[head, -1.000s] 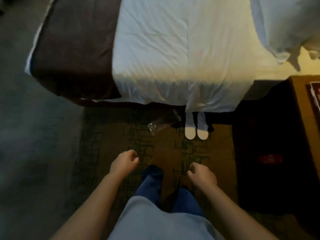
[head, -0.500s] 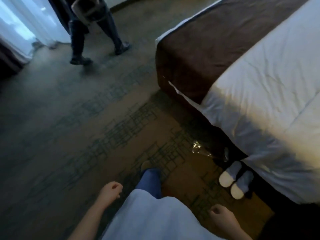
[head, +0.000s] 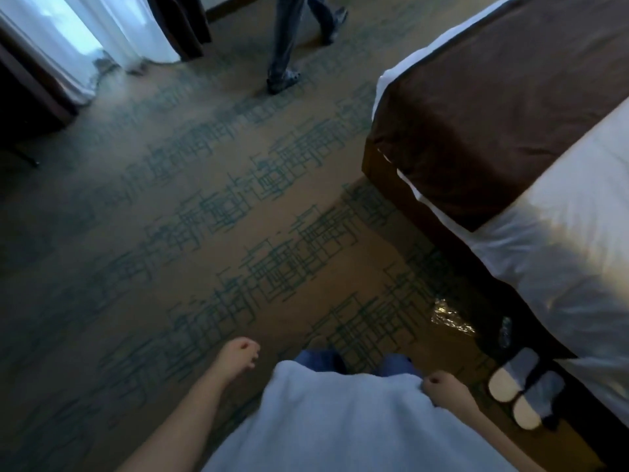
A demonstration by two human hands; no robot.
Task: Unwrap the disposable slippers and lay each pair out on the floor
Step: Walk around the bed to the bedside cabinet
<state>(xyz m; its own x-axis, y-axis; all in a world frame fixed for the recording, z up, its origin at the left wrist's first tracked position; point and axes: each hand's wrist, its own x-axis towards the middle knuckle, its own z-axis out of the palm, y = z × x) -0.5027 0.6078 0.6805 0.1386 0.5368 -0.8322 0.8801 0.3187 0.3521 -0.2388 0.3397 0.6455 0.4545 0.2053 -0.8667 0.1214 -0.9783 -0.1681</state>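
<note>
Both hands are hanging empty at the person's sides, the left hand (head: 240, 356) and right hand (head: 442, 390) each with fingers curled loosely together, clamped on nothing. One pair of slippers (head: 519, 391) is lying side by side on the floor (head: 204, 233) against the bed's (head: 510, 137) near edge, toes tucked under the overhanging sheet. Just beyond, a crumpled clear wrapper (head: 449, 316) is sitting loose on the carpet, likely a slipping risk if left. Farther off, another person's legs (head: 289, 42) are crossing the room, so a collision seems possible.

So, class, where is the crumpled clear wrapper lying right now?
In the head view the wrapper lies on the carpet at lower right, beside the bed, just beyond the laid-out slippers.
</note>
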